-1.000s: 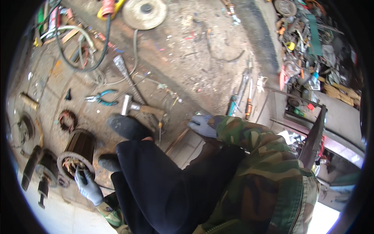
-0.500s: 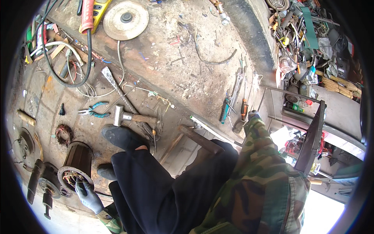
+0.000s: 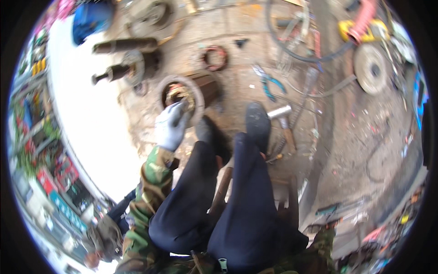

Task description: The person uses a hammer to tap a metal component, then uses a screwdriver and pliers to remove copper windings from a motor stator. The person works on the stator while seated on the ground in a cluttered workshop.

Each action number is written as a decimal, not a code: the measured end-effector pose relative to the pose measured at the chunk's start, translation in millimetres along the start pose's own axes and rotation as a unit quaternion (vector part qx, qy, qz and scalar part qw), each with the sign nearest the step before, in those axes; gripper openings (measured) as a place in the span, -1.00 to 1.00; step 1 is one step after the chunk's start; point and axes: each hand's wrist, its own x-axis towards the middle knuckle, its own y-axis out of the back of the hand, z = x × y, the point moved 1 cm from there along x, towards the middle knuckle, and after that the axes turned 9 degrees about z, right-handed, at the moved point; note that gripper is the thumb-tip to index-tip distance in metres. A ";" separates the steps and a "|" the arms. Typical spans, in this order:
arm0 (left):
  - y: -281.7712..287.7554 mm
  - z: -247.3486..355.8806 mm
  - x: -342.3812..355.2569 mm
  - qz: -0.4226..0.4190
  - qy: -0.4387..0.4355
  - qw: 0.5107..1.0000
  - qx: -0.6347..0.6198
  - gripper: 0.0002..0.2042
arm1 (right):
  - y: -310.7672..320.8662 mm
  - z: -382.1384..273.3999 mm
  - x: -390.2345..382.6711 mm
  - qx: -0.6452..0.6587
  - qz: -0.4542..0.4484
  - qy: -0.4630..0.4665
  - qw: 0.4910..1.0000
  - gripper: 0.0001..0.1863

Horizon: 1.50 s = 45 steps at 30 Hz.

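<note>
My left hand (image 3: pixel 169 127), in a pale glove, is at the open end of a ribbed brown motor housing (image 3: pixel 204 89) lying on its side. Its fingers are curled at the rim, with the tips against the wires of the copper winding (image 3: pixel 175 92) inside; blur hides the exact grip. A loose ring of wound wire (image 3: pixel 213 58) lies just beyond the housing. Only a camouflage sleeve (image 3: pixel 323 244) of my right arm shows at the lower right, and the hand itself is out of sight.
To the housing's left lie a shaft-like metal part (image 3: pixel 112 73) and a dark cylinder (image 3: pixel 125 45). Blue-handled pliers (image 3: pixel 270 84) and a hammer (image 3: pixel 285 123) lie beyond my right shoe (image 3: pixel 258 125). A round disc (image 3: pixel 372 68) and cables lie at the far right.
My view has swung left, bringing the motor housing toward the middle. The left hand stays at its open end. My right hand, earlier near tools on the right, has left the picture.
</note>
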 end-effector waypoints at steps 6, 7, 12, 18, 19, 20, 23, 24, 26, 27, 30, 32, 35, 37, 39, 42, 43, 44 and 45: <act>2.3 13.9 4.6 0.009 0.029 0.999 -0.021 -0.67 | -37.8 -57.9 -17.7 -0.006 -0.077 0.083 0.994 -0.47; 2.6 14.2 4.1 0.005 0.044 0.999 -0.029 -0.68 | -39.3 -60.5 -17.5 -0.005 -0.080 0.088 0.993 -0.47; 4.2 6.3 -1.0 0.042 0.074 0.990 -0.116 -0.76 | -44.4 -67.9 -12.9 -0.005 -0.078 0.100 0.992 -0.47; 12.2 10.4 -7.7 0.033 0.184 0.951 -0.247 -0.70 | -41.5 -67.1 -9.4 0.001 -0.060 0.097 0.993 -0.48; 12.1 13.7 -7.7 0.035 0.224 0.935 -0.273 -0.69 | -41.2 -66.6 -8.5 0.003 -0.056 0.098 0.994 -0.48; 11.1 17.8 -6.1 0.052 0.236 0.922 -0.303 -0.66 | -40.8 -66.3 -8.1 0.000 -0.053 0.096 0.994 -0.48; 8.7 29.6 2.7 0.087 0.138 0.977 -0.139 -0.62 | -40.9 -67.1 -6.1 0.008 -0.042 0.097 0.994 -0.49; 7.4 32.4 6.1 0.086 0.124 0.985 -0.089 -0.62 | -40.3 -67.8 -5.0 0.009 -0.037 0.097 0.995 -0.49; 4.4 37.0 12.5 0.104 0.119 0.986 -0.055 -0.75 | -39.8 -69.8 -3.2 0.013 -0.031 0.098 0.995 -0.49; 3.2 39.1 14.2 0.107 0.125 0.985 -0.053 -0.79 | -39.9 -71.0 -2.0 0.014 -0.027 0.097 0.995 -0.49; 0.6 47.6 13.3 0.134 0.093 0.985 -0.047 -0.89 | -39.3 -73.4 1.2 0.017 -0.016 0.100 0.995 -0.49; -0.9 54.6 8.8 0.129 0.084 0.987 -0.042 -0.87 | -38.5 -74.0 2.5 0.018 -0.014 0.103 0.994 -0.50; -3.9 64.3 5.1 0.112 0.058 0.992 -0.009 -0.86 | -36.5 -75.1 3.2 0.020 -0.005 0.105 0.994 -0.50; -5.6 69.3 6.0 0.108 0.033 0.993 0.017 -0.85 | -35.1 -76.5 3.0 0.020 0.002 0.106 0.994 -0.50; -6.0 74.0 6.5 0.101 -0.006 0.994 0.047 -0.86 | -33.7 -78.9 2.9 0.019 0.006 0.107 0.994 -0.50; -3.7 77.8 3.9 0.050 -0.021 0.995 0.085 -0.79 | -31.4 -83.4 3.9 0.017 0.014 0.114 0.993 -0.51; -1.6 78.7 1.6 0.057 -0.024 0.995 0.076 -0.77 | -30.4 -85.0 4.1 0.016 0.015 0.116 0.993 -0.51; 1.1 78.9 -1.4 0.068 -0.026 0.995 0.067 -0.74 | -29.9 -86.8 5.0 0.016 0.017 0.117 0.993 -0.51; 2.9 79.0 -3.6 0.076 -0.033 0.995 0.056 -0.71 | -28.5 -88.2 5.6 0.015 0.019 0.119 0.993 -0.51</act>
